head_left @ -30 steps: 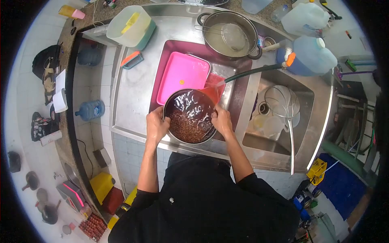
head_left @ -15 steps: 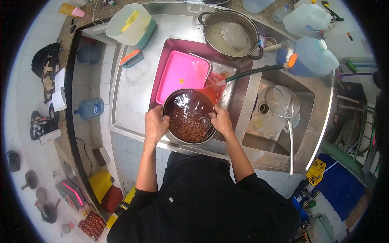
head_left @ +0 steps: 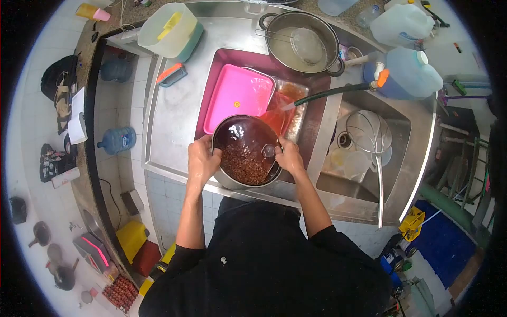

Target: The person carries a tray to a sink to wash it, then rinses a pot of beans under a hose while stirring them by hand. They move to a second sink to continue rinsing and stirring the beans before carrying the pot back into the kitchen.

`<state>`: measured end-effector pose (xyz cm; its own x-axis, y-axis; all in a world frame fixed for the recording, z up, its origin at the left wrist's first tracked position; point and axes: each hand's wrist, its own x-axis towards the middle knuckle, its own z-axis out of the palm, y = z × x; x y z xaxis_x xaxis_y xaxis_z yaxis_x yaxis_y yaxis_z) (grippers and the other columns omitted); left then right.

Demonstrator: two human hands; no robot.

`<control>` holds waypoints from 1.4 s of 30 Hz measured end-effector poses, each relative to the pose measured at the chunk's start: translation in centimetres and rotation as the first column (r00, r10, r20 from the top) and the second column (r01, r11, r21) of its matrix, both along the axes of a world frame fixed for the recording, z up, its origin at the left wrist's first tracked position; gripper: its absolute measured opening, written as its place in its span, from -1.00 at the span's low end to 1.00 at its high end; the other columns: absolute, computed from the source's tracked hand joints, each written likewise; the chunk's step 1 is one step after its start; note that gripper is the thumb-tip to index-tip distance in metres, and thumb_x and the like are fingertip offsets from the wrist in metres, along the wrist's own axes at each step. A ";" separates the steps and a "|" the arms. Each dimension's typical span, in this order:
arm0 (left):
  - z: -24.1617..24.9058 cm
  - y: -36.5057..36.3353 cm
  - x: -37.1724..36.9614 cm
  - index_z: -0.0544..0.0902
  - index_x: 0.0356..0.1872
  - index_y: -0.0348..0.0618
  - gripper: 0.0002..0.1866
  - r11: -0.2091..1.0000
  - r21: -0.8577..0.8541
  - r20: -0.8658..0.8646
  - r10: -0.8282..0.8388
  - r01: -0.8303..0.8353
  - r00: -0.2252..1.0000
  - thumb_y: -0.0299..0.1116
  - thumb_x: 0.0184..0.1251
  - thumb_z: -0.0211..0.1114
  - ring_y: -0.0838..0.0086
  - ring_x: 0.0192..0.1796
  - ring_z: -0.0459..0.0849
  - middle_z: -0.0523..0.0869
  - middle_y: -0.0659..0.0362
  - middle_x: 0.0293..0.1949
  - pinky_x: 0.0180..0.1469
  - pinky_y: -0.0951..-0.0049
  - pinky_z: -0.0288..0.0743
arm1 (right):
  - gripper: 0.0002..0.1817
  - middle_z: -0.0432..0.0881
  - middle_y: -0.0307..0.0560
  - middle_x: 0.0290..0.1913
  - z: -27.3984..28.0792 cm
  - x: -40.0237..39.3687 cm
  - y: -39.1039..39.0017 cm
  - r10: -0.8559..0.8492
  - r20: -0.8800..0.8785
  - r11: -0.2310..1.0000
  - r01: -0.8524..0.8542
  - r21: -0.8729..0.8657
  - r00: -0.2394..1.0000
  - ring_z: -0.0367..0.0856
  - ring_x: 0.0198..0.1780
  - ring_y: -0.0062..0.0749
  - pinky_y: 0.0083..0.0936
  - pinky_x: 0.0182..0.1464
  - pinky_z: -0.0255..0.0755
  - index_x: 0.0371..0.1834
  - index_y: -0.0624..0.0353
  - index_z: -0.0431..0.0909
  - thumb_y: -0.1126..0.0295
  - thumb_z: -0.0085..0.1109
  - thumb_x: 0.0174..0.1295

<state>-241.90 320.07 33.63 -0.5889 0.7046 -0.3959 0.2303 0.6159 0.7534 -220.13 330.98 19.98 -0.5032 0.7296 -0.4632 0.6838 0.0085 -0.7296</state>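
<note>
A round metal pot of small brown grains in dark reddish liquid is held at the front edge of the left sink basin. My left hand is closed on its left side, and my right hand grips the right side. A clear round object shows inside near the right rim. Behind the pot lies a pink tray. Reddish liquid lies beyond the far rim, near the end of a green hose.
A large two-handled pot with a strainer stands at the back. The right basin holds a long-handled whisk. Blue jug, brush and plastic container stand around the sink.
Less red liquid shows beyond the pot's far rim, and more of the metal surface behind is visible. The grains and liquid inside have shifted slightly. Both hands keep nearly the same place.
</note>
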 end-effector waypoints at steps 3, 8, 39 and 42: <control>0.1 0.0 0.0 0.61 -0.03 -0.51 -0.63 1.000 -0.024 -0.010 -0.011 0.010 1.000 -0.68 0.09 0.12 0.56 -0.58 0.63 0.74 0.08 -0.47 -0.58 0.50 0.48 | -0.61 0.62 0.46 -0.15 0.2 0.0 0.2 0.008 0.002 1.000 -0.008 -0.020 1.000 0.59 0.01 0.28 -0.03 0.12 0.43 0.09 0.26 0.54 0.45 0.06 0.17; 0.2 0.2 0.0 0.61 -0.02 -0.51 -0.63 1.000 -0.019 0.003 -0.016 0.016 1.000 -0.67 0.09 0.11 0.55 -0.57 0.65 0.74 0.07 -0.46 -0.59 0.50 0.50 | -0.61 0.63 0.44 -0.15 -0.4 0.2 0.0 0.025 -0.026 1.000 -0.025 0.015 0.999 0.60 0.00 0.27 -0.04 0.13 0.42 0.09 0.25 0.54 0.45 0.05 0.16; -2.1 0.6 -0.4 0.63 -0.11 -0.48 -0.67 0.995 -0.041 -0.028 -0.092 0.091 0.995 -0.65 0.05 0.13 0.41 -0.56 0.70 0.74 -0.01 -0.46 -0.54 0.42 0.54 | -0.61 0.64 0.33 -0.23 -0.2 1.3 1.5 0.032 0.008 0.999 -0.032 -0.023 0.999 0.64 -0.05 0.20 -0.10 0.04 0.45 0.10 0.20 0.53 0.43 0.15 0.17; -4.1 1.8 -0.2 0.66 -0.19 -0.45 -0.72 0.997 -0.019 -0.030 -0.076 0.075 0.997 -0.63 0.02 0.15 0.34 -0.60 0.71 0.71 -0.05 -0.54 -0.49 0.36 0.56 | -0.61 0.64 0.35 -0.20 -2.4 1.5 3.1 0.043 0.056 0.999 -0.045 0.023 0.997 0.62 -0.01 0.23 -0.07 0.06 0.46 0.10 0.15 0.55 0.43 0.14 0.15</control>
<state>-242.06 321.90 29.55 -0.5464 0.7403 -0.3916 0.2992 0.6093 0.7343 -218.63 334.07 17.59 -0.5088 0.7186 -0.4741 0.7220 0.0563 -0.6896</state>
